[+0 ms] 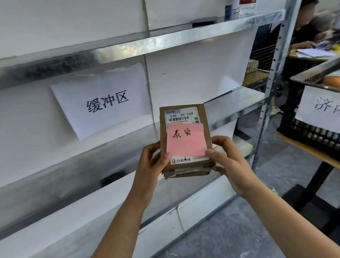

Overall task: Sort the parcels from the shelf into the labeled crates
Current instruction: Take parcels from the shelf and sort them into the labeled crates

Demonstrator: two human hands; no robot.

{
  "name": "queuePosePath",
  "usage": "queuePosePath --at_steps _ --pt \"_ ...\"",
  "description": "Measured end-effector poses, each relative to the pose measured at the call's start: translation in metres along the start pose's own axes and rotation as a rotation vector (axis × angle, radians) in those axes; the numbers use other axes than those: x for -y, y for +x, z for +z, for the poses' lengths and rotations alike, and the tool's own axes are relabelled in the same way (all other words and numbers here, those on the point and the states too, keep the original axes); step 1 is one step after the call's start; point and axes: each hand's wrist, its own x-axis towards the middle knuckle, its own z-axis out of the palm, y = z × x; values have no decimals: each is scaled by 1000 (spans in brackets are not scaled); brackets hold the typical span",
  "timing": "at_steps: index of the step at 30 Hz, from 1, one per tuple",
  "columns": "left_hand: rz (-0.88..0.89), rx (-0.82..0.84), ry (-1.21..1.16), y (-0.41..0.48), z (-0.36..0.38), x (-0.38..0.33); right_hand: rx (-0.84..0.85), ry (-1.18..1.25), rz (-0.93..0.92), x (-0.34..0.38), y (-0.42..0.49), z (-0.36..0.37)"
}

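A small stack of flat brown cardboard parcels [206,127] is held up in front of the metal shelf [107,53]. The top parcel carries a white shipping label and a pink sticky note [186,142] with handwritten characters. My left hand [150,166] grips the stack's left edge, thumb on top. My right hand [225,157] grips its right edge, thumb on the note's lower corner. At the right, a black mesh crate [323,137] with a white paper label [337,110] stands on a wooden table.
A white paper sign [103,101] hangs on the shelf's back wall. The shelf's upright post [277,65] stands between shelf and crate. A person [306,22] sits at a desk at the back right. Grey stone floor [217,244] lies below.
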Motion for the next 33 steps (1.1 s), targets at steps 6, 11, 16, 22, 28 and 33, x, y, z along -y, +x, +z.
queuePosePath --at_steps 6,11,16,22,28,33 --pt "2 154 -36 95 42 10 -88 -46 -47 13 55 -47" --pt "18 364 -40 161 94 16 -277 -49 -48 16 76 -96" --pt "25 545 -27 197 151 23 -473 1 -44 13 73 -139" --pt "30 690 -27 220 206 25 -630 113 -38 13 72 -183" --pt "53 824 8 231 270 25 -810 175 -70 17 63 -236" --pt "13 944 12 236 353 27 -971 132 -68 24 38 -304"
